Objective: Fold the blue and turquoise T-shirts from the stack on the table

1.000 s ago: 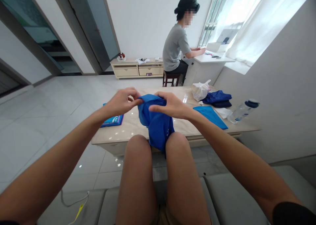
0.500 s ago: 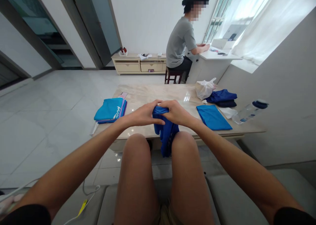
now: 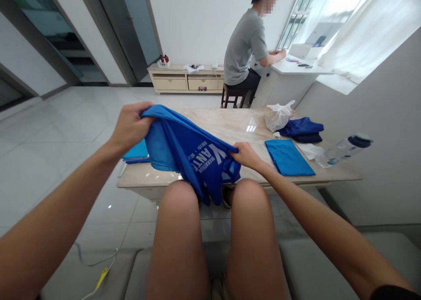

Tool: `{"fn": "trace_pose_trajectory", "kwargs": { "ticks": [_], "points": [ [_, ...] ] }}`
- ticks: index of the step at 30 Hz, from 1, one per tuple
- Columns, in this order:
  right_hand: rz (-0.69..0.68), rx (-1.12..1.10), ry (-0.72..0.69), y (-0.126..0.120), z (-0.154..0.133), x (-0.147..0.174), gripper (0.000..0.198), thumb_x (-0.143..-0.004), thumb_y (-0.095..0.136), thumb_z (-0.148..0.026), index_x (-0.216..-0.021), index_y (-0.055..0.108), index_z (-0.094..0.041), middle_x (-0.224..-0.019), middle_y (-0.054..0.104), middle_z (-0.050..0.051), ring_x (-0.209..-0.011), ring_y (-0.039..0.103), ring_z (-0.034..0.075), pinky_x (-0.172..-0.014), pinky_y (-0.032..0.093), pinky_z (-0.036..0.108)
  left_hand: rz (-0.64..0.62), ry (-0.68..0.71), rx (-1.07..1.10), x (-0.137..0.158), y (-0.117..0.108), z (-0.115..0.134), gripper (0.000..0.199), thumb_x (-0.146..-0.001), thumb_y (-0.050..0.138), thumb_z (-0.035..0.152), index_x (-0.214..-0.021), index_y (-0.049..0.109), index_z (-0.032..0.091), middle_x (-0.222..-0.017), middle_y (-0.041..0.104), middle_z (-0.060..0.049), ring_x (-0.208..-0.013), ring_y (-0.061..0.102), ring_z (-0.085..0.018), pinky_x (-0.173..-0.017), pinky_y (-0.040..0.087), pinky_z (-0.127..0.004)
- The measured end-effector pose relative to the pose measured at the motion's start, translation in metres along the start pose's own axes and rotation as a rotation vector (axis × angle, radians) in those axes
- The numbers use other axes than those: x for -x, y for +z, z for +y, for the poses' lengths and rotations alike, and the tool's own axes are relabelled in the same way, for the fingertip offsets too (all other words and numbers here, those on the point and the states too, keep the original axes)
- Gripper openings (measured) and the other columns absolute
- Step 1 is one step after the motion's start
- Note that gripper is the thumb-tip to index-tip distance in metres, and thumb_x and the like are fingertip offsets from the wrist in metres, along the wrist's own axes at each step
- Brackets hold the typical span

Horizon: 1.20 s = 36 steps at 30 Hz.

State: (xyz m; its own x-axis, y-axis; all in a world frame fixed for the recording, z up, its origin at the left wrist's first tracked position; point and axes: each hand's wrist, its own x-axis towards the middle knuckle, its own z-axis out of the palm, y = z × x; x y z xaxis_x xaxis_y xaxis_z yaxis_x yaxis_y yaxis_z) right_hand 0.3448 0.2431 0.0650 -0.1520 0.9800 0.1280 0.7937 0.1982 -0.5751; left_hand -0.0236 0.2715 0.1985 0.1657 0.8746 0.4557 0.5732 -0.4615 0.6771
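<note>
The marble-topped desk (image 3: pixel 226 124) is spreading across the middle, its near edge running just beyond the wearer's knees (image 3: pixel 251 192). Over by the window (image 3: pixel 297 21), a person in grey (image 3: pixel 245 50) is sitting at a white desk (image 3: pixel 289 85). The low cabinet (image 3: pixel 177 68) is standing against the back wall (image 3: pixel 194 19), its drawers (image 3: pixel 169 85) closed, contents hidden. And here, centre stage, the blue shirt (image 3: pixel 177 135) with white lettering (image 3: pixel 202 157) is hanging over the desk's near edge, its lower folds dropping between the knees! The left hand (image 3: pixel 130 122) is clenching one end, up high; the right hand (image 3: pixel 246 155) is gripping the other, lower down. The shirt is blocking part of a folded pile (image 3: pixel 136 151) on the left. On the right, light-blue folded cloth (image 3: pixel 289 157) is lying flat, and behind it dark-blue folded cloth (image 3: pixel 302 126) is resting just beside a white plastic bag (image 3: pixel 276 116), its contents too faint to name. The clear bottle (image 3: pixel 338 153) with a dark blue lid (image 3: pixel 359 141) is standing near the desk's right end, white paper (image 3: pixel 309 151) lying between it and the light-blue cloth. And a little white box (image 3: pixel 163 64) is sitting on the cabinet, holding red items (image 3: pixel 164 58).
</note>
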Motion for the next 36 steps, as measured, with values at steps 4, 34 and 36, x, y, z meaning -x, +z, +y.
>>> {"fn": "trace_pose_trajectory", "kwargs": {
  "ticks": [4, 34, 36],
  "points": [
    [0.159, -0.121, -0.132, -0.040, 0.006, -0.007, 0.024, -0.088, 0.070, -0.033, -0.069, 0.072, -0.020, -0.082, 0.075, 0.007, -0.079, 0.068, 0.024, -0.075, 0.048, 0.034, 0.116, -0.050, -0.116, -0.014, -0.036, -0.025, 0.023, -0.090, 0.066, 0.044, -0.089, 0.071, 0.021, -0.079, 0.062, 0.006, -0.080, 0.051, -0.012, -0.080, 0.047, -0.028],
    [-0.099, -0.238, -0.349, -0.053, -0.080, -0.038, 0.048, -0.098, 0.073, -0.063, -0.076, 0.073, -0.020, -0.067, 0.063, -0.001, -0.072, 0.053, 0.017, -0.071, 0.043, 0.030, -0.567, 0.044, 0.360, -0.001, 0.147, -0.009, 0.061, -0.076, 0.092, 0.056, -0.123, 0.079, 0.021, -0.127, 0.082, -0.010, -0.120, 0.076, -0.033, -0.104, 0.063, -0.042],
    [-0.053, -0.304, -0.302, -0.049, -0.071, -0.037, 0.048, -0.095, 0.077, -0.066, -0.079, 0.074, -0.020, -0.072, 0.066, 0.001, -0.074, 0.056, 0.018, -0.072, 0.045, 0.030, -0.588, 0.019, 0.395, -0.004, 0.157, -0.009, 0.040, -0.083, 0.085, 0.051, -0.106, 0.081, 0.019, -0.107, 0.084, -0.006, -0.103, 0.077, -0.029, -0.092, 0.065, -0.039]
  ]
}}
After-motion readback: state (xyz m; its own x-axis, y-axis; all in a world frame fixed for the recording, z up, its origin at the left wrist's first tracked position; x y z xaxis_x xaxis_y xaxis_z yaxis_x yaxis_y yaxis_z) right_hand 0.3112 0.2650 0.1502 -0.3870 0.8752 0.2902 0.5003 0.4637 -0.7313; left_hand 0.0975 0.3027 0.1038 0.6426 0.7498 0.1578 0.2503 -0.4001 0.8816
